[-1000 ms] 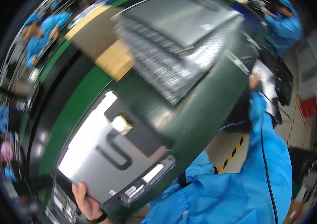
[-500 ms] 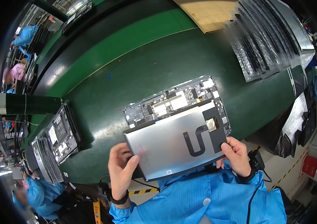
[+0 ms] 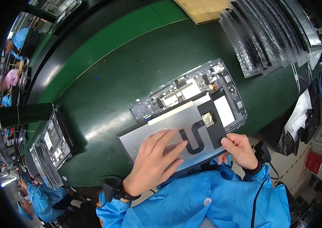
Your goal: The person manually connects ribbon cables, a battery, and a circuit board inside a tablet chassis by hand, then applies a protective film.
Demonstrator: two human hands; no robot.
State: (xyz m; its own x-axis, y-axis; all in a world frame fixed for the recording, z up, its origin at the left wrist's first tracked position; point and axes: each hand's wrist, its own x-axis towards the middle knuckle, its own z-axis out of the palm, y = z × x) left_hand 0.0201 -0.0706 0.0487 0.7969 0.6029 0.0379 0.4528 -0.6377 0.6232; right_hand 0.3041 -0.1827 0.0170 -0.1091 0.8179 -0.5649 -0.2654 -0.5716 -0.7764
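Half a second before, both hands had gripped the near edge of the silver panel (image 3: 168, 133) from below, thumbs on top. By this moment the left hand (image 3: 156, 159) had slid up onto the panel's face and lay flat and open there, fingers spread and pressing near the black U-shaped ribbon cable (image 3: 194, 135), holding nothing. The right hand (image 3: 240, 149) had stayed at the panel's near right corner, fingers curled loosely, the thumb on the black sheet (image 3: 214, 121) and the rest under the edge, pinching that corner.

The panel lay tilted on the green counter (image 3: 104, 76), just ahead of both hands, overlapping the near half of an open device chassis (image 3: 191, 89) with circuit boards showing beyond the fingertips. A pale strip (image 3: 170, 114) ran along the panel's far edge, and a white rectangular label (image 3: 224, 111) sat on the black sheet just above the right hand, with a small shiny square patch (image 3: 208, 119) beside it.

Far beyond the right hand lay a stack of clear bubble-wrap bags (image 3: 263, 34) and a brown cardboard sheet (image 3: 202, 8). Well off to the left of the left hand stood a rack of more open chassis (image 3: 52, 142). To the right, below the counter, was a red box with a green label (image 3: 316, 162).
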